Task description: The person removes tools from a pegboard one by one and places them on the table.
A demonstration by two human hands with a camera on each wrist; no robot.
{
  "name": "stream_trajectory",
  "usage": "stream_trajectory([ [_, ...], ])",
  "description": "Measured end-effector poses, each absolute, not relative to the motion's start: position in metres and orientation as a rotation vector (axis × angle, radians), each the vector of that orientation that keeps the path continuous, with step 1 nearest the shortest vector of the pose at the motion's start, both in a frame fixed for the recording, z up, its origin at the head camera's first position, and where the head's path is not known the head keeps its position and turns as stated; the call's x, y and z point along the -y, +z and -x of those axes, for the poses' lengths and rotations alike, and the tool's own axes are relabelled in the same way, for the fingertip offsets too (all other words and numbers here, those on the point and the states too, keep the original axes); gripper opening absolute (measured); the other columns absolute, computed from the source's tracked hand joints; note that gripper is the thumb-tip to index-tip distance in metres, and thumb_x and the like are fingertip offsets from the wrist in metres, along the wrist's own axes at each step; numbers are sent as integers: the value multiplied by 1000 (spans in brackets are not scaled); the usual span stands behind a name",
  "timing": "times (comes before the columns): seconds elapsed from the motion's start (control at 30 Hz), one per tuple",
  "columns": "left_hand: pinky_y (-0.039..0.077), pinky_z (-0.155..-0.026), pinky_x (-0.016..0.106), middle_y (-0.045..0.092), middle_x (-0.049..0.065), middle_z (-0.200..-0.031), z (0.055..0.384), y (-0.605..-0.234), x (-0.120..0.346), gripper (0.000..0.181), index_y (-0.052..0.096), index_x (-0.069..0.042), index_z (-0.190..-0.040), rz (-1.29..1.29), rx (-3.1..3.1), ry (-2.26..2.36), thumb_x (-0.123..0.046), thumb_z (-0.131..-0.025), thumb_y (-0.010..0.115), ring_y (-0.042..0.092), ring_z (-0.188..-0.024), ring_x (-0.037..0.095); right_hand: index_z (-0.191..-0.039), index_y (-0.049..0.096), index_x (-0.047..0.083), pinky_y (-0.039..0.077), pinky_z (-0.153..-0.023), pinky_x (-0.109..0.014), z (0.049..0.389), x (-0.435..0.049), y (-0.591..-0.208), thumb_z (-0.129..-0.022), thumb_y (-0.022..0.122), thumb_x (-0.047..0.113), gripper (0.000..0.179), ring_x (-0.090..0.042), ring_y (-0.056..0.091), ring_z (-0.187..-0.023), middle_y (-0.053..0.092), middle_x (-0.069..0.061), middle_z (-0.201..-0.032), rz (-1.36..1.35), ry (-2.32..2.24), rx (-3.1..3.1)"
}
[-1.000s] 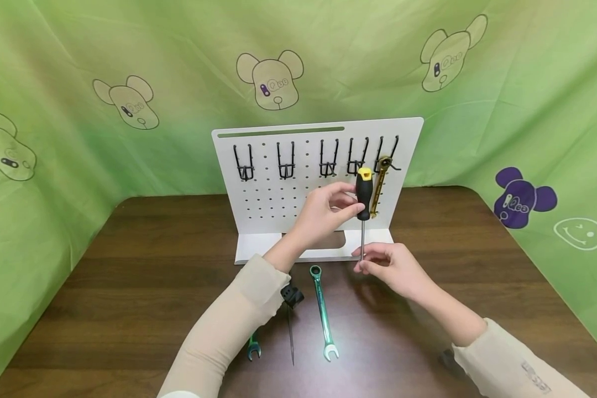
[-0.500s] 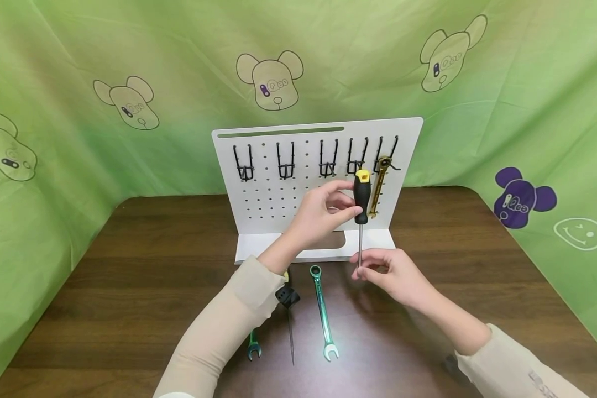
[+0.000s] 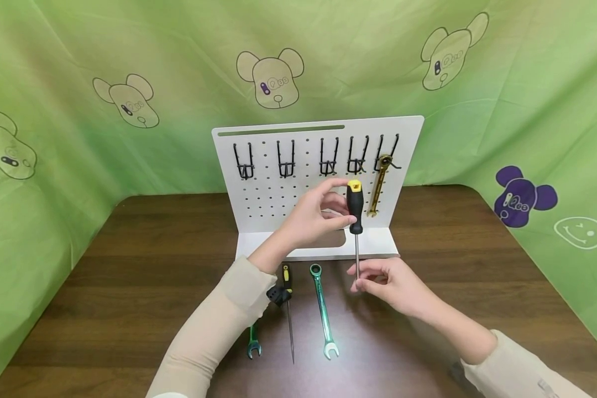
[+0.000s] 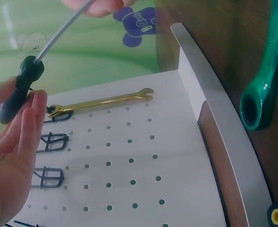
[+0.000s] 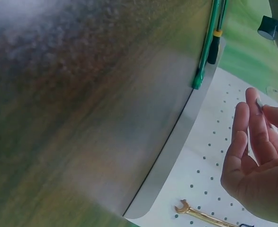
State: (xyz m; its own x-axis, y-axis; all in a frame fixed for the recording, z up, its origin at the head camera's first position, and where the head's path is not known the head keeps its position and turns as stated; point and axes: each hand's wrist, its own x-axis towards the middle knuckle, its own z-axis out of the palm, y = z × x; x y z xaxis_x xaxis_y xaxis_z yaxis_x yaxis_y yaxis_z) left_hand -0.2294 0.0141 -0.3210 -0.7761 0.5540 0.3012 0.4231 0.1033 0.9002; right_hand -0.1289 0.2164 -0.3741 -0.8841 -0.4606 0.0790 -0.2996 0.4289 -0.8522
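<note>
Screwdriver: nearly upright in front of the board, before its right half, handle uppermost.
Handle grip: better steady than tight, probably, so as to carry the weight from above.
Shaft: best guided lightly at the low end, just enough to check any swing; worth turning slowly, with both ends moving together.
Gold wrench: hung at the board's right end; best given room, to avoid a knock.
Left hand: curled round the handle, with thumb against its lower part; before the board's middle.
Right hand: nearly closed at thumb and fingertips, pinching the shaft low down; in front of the board's base.
Forearms: slanting in from front left and front right of the board, left hand higher.
</note>
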Motion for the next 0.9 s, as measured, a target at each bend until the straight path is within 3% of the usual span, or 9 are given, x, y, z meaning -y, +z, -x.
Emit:
stream_trajectory([
  [0.33,59,-83,24,74,13,-100,229,-329,-8,72,43,-14,-146,-1020,-2247,1714,-6,-84,78,70,-93,18,-109,66,-7,55,-71,-21,121,-219,-376,-94,64,4,19,-7,70,-76,75,-13,-82,718,-1436,-2455],
  [0.63,58,-84,22,73,13,-100,226,-338,-6,70,44,-11,-145,-1004,-2232,1630,-5,-84,79,70,-92,16,-104,66,-6,54,-70,-21,114,-220,-382,-92,63,2,14,-12,71,-77,75,-10,-80,723,-1401,-2367],
  [0.9,58,-82,20,72,13,-95,223,-349,-5,69,46,-7,-143,-1056,-2248,1536,-2,-82,79,69,-86,14,-98,64,-7,55,-69,-20,109,-220,-390,-91,64,2,11,-7,69,-75,73,-11,-76,733,-1410,-2226],
])
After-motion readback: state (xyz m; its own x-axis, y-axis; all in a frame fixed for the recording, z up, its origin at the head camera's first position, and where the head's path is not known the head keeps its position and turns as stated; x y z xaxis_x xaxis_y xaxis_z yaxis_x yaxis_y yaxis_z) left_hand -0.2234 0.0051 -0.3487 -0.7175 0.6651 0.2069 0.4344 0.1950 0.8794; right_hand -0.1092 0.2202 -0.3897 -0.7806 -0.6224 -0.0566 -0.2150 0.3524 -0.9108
